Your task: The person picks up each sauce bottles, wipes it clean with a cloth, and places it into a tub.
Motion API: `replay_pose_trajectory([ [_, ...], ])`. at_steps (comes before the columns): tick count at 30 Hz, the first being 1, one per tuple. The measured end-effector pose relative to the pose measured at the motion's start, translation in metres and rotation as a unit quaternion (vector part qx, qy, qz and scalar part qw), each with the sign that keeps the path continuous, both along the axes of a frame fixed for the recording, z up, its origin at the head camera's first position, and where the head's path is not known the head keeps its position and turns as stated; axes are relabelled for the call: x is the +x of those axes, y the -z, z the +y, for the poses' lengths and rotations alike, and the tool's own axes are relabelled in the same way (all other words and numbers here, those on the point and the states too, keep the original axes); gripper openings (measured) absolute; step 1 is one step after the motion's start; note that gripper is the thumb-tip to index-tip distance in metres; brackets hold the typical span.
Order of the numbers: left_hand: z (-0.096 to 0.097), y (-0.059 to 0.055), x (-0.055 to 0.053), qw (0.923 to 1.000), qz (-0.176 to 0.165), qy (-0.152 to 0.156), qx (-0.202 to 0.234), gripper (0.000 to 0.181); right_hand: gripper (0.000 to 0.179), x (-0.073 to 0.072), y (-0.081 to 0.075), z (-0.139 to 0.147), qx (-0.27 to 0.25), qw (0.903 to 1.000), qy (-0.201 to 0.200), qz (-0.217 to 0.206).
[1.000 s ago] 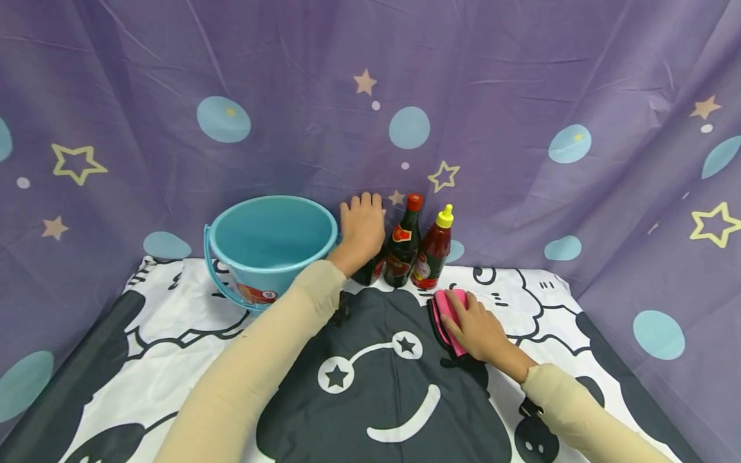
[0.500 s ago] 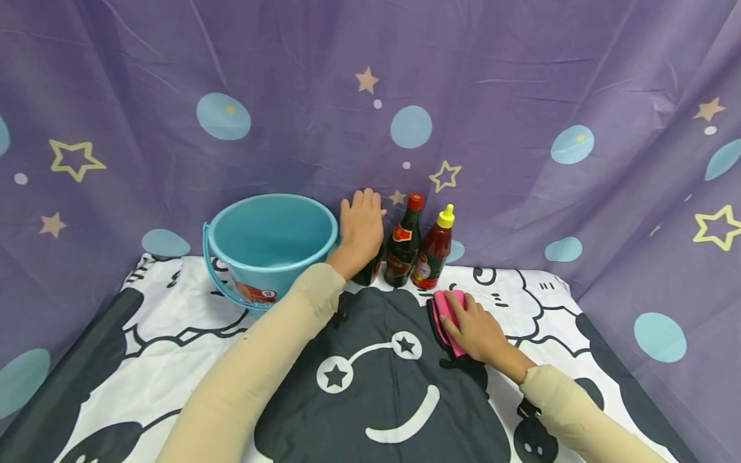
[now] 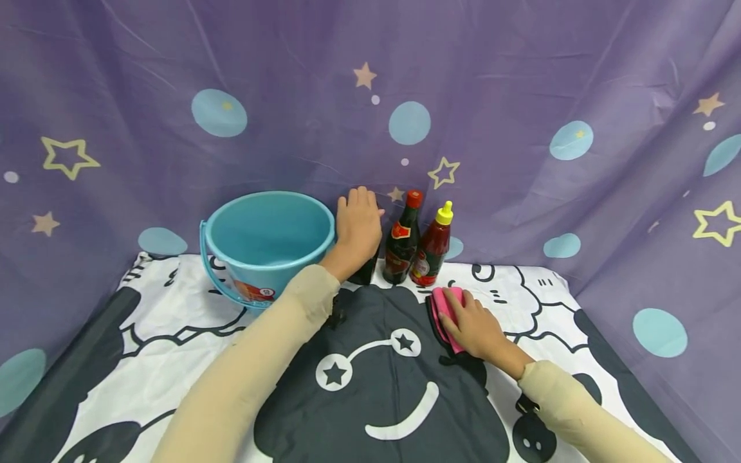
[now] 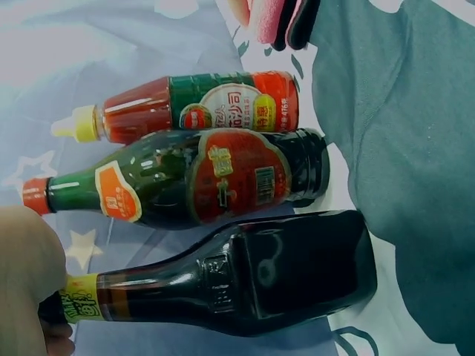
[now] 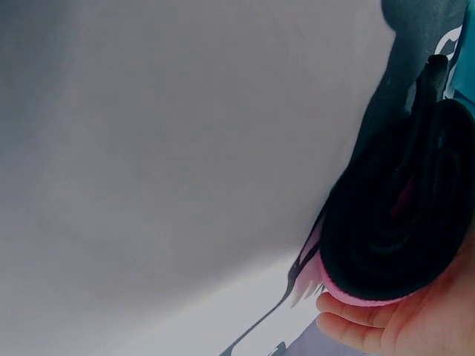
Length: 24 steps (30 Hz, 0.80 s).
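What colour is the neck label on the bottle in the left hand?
Yellow with dark markings; the neck label shows best in the left wrist view.

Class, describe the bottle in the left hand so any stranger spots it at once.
Right of the blue bucket, the left hand holds a bottle by its top. Unlike the nearby red-capped bottle and yellow-capped bottle, it has a boxy, dark body and yellow neck band.

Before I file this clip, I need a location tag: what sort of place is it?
Probably a makeshift filming corner: a patterned purple curtain hangs behind a cartoon-print cloth, and bottles stand against that backdrop.
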<state>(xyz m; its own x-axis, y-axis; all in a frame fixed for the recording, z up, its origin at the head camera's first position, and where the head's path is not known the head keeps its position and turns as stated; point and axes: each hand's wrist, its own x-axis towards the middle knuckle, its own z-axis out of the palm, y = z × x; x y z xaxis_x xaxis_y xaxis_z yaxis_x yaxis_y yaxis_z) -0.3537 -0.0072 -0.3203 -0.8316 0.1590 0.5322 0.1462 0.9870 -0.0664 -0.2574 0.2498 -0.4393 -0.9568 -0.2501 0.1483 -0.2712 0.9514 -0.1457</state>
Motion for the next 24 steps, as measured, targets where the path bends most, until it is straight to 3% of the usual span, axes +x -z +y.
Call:
replay_pose_trajectory([
  [9,-0.004,0.001,0.014,0.9995,0.026,0.006,-0.015,0.039,0.062,-0.004,-0.002,0.001,-0.013,0.9993,0.008,-0.033],
  [17,-0.008,0.000,0.030,0.9992,0.028,0.026,-0.013,0.037,0.074,-0.003,-0.002,-0.002,-0.033,0.9971,0.035,-0.059],
  [20,-0.009,0.001,0.037,0.9986,0.031,0.040,-0.013,0.037,0.064,-0.003,-0.001,-0.004,-0.054,0.9961,0.041,-0.056],
  [24,-0.010,0.002,0.044,0.9970,0.047,0.062,-0.008,0.037,0.048,-0.004,0.000,-0.003,-0.093,0.9954,0.019,-0.014],
])
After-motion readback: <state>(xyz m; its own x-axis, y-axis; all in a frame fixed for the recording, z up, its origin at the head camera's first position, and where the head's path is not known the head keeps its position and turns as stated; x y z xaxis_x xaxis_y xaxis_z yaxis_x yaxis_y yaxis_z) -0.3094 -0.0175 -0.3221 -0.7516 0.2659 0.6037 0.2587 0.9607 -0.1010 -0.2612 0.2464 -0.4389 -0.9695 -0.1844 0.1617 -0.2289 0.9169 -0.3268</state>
